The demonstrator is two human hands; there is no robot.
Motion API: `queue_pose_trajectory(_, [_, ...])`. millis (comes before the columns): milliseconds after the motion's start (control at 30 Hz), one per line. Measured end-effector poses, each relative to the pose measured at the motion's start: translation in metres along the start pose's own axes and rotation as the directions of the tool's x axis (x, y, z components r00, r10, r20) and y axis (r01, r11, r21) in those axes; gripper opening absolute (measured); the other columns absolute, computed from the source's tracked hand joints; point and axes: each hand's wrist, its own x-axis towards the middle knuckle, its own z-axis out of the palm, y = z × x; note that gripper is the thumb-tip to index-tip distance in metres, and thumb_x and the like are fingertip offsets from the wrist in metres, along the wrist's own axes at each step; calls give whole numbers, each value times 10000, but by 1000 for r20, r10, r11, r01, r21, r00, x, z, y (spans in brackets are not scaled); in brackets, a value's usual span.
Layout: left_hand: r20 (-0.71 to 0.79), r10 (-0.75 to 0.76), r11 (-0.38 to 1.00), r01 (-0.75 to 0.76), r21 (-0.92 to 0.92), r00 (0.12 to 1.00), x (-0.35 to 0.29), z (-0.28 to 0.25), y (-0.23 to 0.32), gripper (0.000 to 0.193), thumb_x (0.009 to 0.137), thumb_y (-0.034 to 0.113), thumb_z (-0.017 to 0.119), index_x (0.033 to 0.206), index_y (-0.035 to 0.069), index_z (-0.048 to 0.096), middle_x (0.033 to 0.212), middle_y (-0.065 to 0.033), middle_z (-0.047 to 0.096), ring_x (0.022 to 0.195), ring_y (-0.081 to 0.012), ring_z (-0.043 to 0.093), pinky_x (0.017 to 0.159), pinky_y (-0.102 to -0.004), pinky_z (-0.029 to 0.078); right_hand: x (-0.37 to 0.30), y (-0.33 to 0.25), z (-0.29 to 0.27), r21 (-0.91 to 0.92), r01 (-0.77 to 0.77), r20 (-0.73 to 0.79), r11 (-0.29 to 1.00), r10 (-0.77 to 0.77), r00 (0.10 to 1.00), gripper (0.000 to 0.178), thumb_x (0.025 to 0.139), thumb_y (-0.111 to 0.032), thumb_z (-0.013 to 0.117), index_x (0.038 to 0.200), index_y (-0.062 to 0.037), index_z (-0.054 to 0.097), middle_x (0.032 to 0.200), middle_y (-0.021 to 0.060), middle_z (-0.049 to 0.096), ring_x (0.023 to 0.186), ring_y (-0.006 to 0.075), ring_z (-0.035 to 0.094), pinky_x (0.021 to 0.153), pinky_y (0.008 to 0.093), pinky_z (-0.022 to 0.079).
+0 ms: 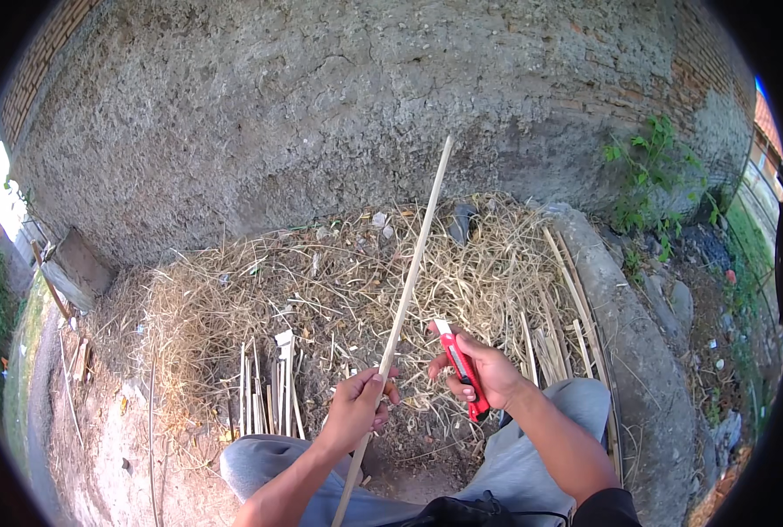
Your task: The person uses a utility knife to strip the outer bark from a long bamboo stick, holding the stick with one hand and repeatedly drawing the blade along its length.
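Observation:
A long, pale strip of split wood or bamboo [416, 255] runs at a slant from my lap up toward the wall. Around its lower part, my left hand [359, 406] is closed. To the right of the strip, my right hand [490, 376] grips a red utility knife [463, 369]. The knife's light-coloured front end points up and a little left, close to the strip but apart from it. My right fingers partly hide the knife's far side. Both hands are above the ground between my grey-trousered knees [545, 439].
Curly shavings [207, 307] cover the ground ahead. Cut strips [268, 391] stand by my left knee, and more strips [549, 338] lie near the right one. A rough wall [347, 114] rises beyond. A concrete ledge [624, 325] and a green plant [655, 171] are at right.

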Motion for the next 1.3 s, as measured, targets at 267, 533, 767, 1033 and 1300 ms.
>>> queue_pose_trajectory(267, [-2, -15, 998, 16, 57, 1000, 0, 4, 1, 341, 1053, 159, 371, 1276, -36, 540, 832, -70, 576, 512, -55, 394, 445, -214, 328, 0, 2, -5, 107, 24, 27, 994, -27, 999, 421, 1083, -330, 288, 1478, -195, 346, 985, 143, 622, 472, 95, 425, 439, 228, 366])
queue_pose_trajectory(533, [1, 8, 998, -8, 56, 1000, 2, 1, -4, 330, 1054, 141, 346, 1238, -50, 544, 804, -59, 589, 476, -58, 438, 439, -218, 369, -1, 2, -1, 77, 68, -49, 995, -64, 997, 436, 1078, -325, 348, 1502, -225, 339, 1002, 131, 625, 478, 83, 406, 448, 218, 366])
queue_pose_trajectory(767, [15, 4, 999, -5, 52, 1000, 2, 0, -6, 332, 1054, 139, 346, 1249, -42, 545, 806, -60, 592, 493, -53, 445, 441, -216, 365, 0, 3, -5, 93, 62, -32, 994, -59, 998, 453, 1077, -330, 353, 1523, -265, 306, 1036, 148, 631, 483, 83, 405, 446, 215, 372])
queue_pose_trajectory(1033, [15, 8, 997, -9, 83, 1000, 2, 0, -6, 340, 1054, 149, 355, 1257, -42, 551, 809, -54, 592, 490, -51, 446, 442, -217, 366, -2, 1, 3, 70, 85, -91, 994, -79, 993, 475, 1067, -328, 390, 1528, -267, 298, 1029, 128, 627, 478, 71, 379, 449, 216, 349])
queue_pose_trajectory(1300, [16, 10, 997, -11, 72, 1000, 3, 0, -7, 332, 1056, 156, 362, 1249, -35, 552, 810, -52, 594, 484, -50, 442, 440, -212, 363, -1, 1, -3, 134, 93, -53, 987, -86, 995, 423, 1073, -291, 381, 1493, -249, 365, 1065, 143, 637, 482, 77, 405, 446, 215, 382])
